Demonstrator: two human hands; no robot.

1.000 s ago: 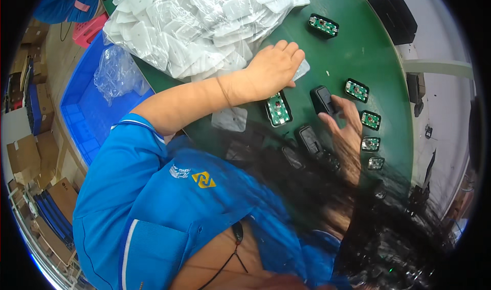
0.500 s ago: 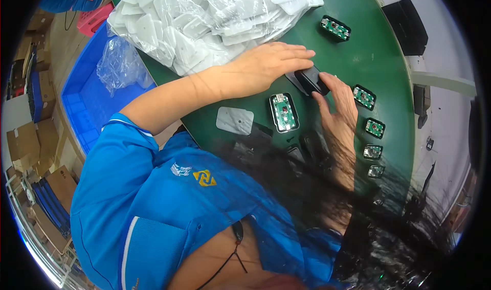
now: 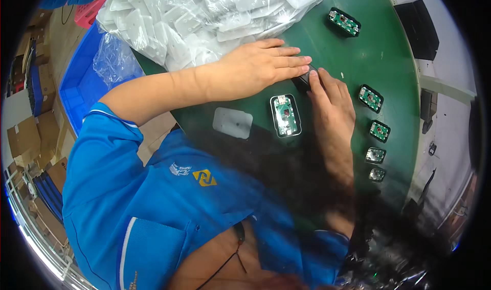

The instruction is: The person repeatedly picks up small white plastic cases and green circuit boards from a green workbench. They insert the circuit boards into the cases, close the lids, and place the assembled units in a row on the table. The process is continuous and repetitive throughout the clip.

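Note:
My left hand (image 3: pixel 261 65) lies flat with its fingers stretched over a black plastic case (image 3: pixel 303 80), covering much of it. Against the case's right side press the thumb and fingers of my right hand (image 3: pixel 332 98), which grips it. Just below my left hand sits an open case with a green circuit board (image 3: pixel 285 116) inside. To its left is a pale rounded plate (image 3: pixel 232 123). Dark hair hangs across the picture and hides the table below my right hand.
A clear bag of white plates (image 3: pixel 204 19) fills the far left of the green table (image 3: pixel 378 60). Another open case with a board (image 3: pixel 344 22) lies far right. Several more, including one (image 3: pixel 371 97), line the right edge. A blue bin (image 3: pixel 76 93) stands left.
My left hand has come down onto the black case, and my right fingers have closed in beside it. The case now shows less between the hands. The view has shifted slightly.

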